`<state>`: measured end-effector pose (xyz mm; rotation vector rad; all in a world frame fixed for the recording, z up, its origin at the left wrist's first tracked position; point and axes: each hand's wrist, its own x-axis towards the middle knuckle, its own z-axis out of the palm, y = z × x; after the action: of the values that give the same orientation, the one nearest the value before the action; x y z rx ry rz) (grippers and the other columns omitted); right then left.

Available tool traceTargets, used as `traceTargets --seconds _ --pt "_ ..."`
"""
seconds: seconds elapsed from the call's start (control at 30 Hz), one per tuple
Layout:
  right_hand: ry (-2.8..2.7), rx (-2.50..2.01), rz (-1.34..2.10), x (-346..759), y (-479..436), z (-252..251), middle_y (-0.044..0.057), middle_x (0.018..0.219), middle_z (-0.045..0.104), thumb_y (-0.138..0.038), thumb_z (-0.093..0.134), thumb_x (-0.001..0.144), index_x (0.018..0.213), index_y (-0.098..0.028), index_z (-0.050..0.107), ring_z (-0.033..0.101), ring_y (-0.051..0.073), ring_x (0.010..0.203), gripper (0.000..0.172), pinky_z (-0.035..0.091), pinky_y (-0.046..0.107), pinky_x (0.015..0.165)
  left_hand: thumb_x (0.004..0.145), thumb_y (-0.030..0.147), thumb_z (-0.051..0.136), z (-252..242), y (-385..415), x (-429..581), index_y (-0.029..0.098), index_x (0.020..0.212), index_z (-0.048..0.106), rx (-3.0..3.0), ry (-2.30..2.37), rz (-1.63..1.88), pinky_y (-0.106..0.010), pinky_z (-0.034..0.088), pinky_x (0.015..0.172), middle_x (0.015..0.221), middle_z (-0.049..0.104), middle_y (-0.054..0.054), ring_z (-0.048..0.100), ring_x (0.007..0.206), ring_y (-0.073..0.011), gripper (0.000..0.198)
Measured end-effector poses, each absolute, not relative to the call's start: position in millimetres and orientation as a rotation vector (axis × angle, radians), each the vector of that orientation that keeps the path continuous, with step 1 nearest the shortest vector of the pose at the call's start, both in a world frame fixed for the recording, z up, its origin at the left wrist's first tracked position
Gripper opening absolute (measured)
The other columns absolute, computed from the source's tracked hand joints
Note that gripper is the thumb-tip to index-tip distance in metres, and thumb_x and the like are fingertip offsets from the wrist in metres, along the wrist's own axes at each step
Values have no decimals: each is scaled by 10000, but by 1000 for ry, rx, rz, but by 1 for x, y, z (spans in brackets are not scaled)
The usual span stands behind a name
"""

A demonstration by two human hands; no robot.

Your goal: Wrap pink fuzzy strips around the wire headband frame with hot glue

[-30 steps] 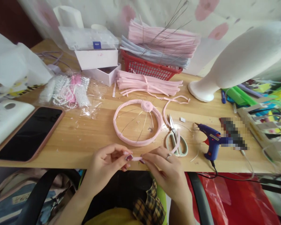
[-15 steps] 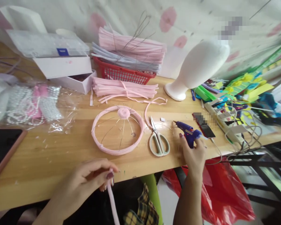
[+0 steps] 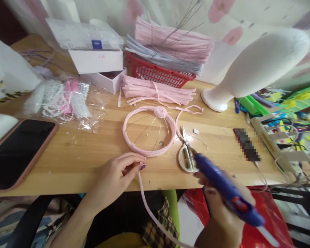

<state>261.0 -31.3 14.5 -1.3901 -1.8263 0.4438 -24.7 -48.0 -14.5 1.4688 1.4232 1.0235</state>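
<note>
My left hand point(image 3: 121, 174) pinches the end of a pink fabric-covered strip point(image 3: 146, 203), which hangs over the table edge toward my lap. Just beyond those fingertips lies a pink wrapped hoop point(image 3: 130, 146) with thin wires running to a small pink coil point(image 3: 160, 112) at its far rim. My right hand point(image 3: 222, 203) grips a blue glue gun point(image 3: 219, 179), slightly blurred, raised off the table with its nozzle pointing left and a glue stick out of its back. Beneath the nozzle, scissors point(image 3: 186, 156) with pale handles lie on the wood.
Behind the hoop lie a bundle of pink strips point(image 3: 157, 90) and a red basket point(image 3: 157, 74) of more strips. A white mannequin head point(image 3: 260, 65) stands back right. A tablet or phone point(image 3: 20, 151) lies left; a power strip point(image 3: 276, 146) with cables is right.
My right hand has lifted the glue gun off the table and brought it nearer to me. My left hand has moved the strip's end up close to the hoop. The camera view has shifted left.
</note>
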Motion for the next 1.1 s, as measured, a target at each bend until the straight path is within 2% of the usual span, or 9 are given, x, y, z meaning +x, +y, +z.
traceTargets --seconds 0.07,0.17,0.43,1.1 --pt "-2032 -1183 587 244 -29 19 44 729 646 -476 635 909 876 -231 668 626 222 691 249 501 362 600 966 323 613 -13 -50 -26 268 921 759 1483 1397 1013 -151 543 630 986 777 15 719 828 -119 162" --pt "-2156 -1020 568 226 -18 21 -5 638 551 -442 642 923 833 -234 613 548 183 654 228 442 321 567 978 322 605 -11 -54 -29 263 907 756 1499 1370 968 -171 529 667 939 754 24 704 826 -115 178" --pt "-2232 -1027 469 216 -11 16 -32 593 464 -447 663 935 759 -225 530 433 151 600 313 337 298 528 968 307 619 -4 -53 -30 261 916 762 1549 1401 850 -192 482 657 928 758 47 689 791 -102 159" --pt "-2235 -1040 479 214 -8 15 -32 583 474 -485 649 943 742 -226 535 431 140 585 347 332 284 502 961 290 617 -4 -54 -30 255 916 760 1587 1418 818 -207 479 640 936 768 38 687 770 -110 154"
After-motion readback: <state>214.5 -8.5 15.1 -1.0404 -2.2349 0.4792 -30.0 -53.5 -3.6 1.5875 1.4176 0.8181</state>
